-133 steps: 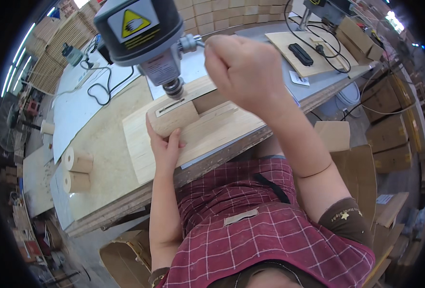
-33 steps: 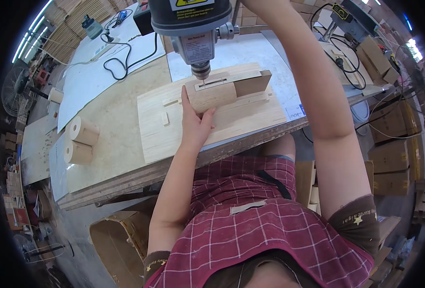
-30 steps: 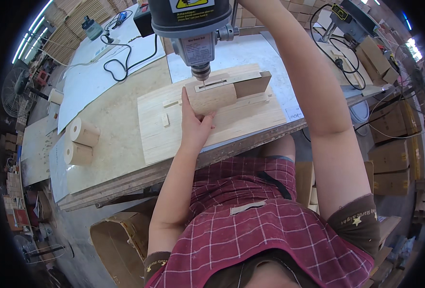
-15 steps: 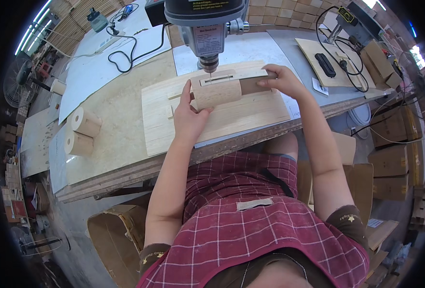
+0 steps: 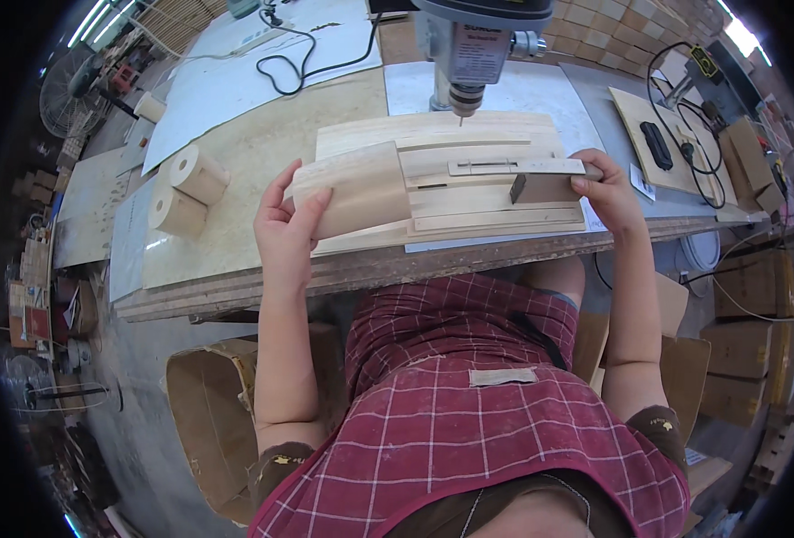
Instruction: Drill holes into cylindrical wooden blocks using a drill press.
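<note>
My left hand [image 5: 294,211] grips a pale wooden cylinder [image 5: 357,193], thumb on its near side and fingers behind. The cylinder is raised over the left part of a light wooden board [image 5: 361,134] that has thin strips fixed on it. At the board's right side, my right hand [image 5: 605,184] pinches the end of a slotted metal guide [image 5: 532,168] with a dark side plate. The guide and the cylinder are apart. Above and behind them hangs a bench drill [image 5: 478,58], its thin bit [image 5: 461,120] pointing down and touching nothing.
Two wooden cylinders [image 5: 198,175] with end holes lie at the left of the worktable. A black cable [image 5: 303,76] crosses the white sheet behind. To the right lie a black oblong object [image 5: 655,142] and more cables. An open cardboard box [image 5: 209,394] stands below the table edge.
The cylinder has come off the slotted guide and moved left and toward me in my left hand. My right hand still holds the guide, now away from the drill bit. The view has shifted.
</note>
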Tool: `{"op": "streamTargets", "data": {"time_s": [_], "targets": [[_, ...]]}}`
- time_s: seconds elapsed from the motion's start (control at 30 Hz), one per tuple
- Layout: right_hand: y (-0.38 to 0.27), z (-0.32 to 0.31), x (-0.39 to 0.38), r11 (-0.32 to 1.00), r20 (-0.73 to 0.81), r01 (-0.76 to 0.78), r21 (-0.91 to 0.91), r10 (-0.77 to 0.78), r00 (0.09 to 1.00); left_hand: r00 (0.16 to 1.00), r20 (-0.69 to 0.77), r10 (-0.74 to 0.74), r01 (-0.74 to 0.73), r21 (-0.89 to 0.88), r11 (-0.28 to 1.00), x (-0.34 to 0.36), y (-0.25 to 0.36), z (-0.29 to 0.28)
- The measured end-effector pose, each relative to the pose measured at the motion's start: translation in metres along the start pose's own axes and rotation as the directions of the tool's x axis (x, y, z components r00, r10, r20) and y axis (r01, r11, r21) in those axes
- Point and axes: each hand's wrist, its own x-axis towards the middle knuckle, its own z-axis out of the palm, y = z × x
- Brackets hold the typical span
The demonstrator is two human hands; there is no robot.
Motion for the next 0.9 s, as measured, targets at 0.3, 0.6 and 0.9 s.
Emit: {"op": "streamTargets", "data": {"time_s": [0.3, 0.6, 0.9], "targets": [[0.005, 0.029, -0.008, 0.987, 0.007, 0.155, -0.041, -0.155, 0.988, 0.987, -0.021, -0.157, 0.158, 0.130, 0.979, -0.001, -0.010, 0.022], [0.029, 0.048, -0.002, 0.995, -0.066, 0.092, -0.036, -0.095, 0.993, 0.881, 0.320, -0.349, 0.432, -0.241, 0.869, 0.000, -0.035, 0.046], [0.040, 0.027, 0.018, 0.957, -0.212, 0.112, -0.267, -0.172, 0.962, 0.908, 0.419, -0.005, -0.051, 0.123, 0.991, 0.022, -0.058, 0.081]]}}
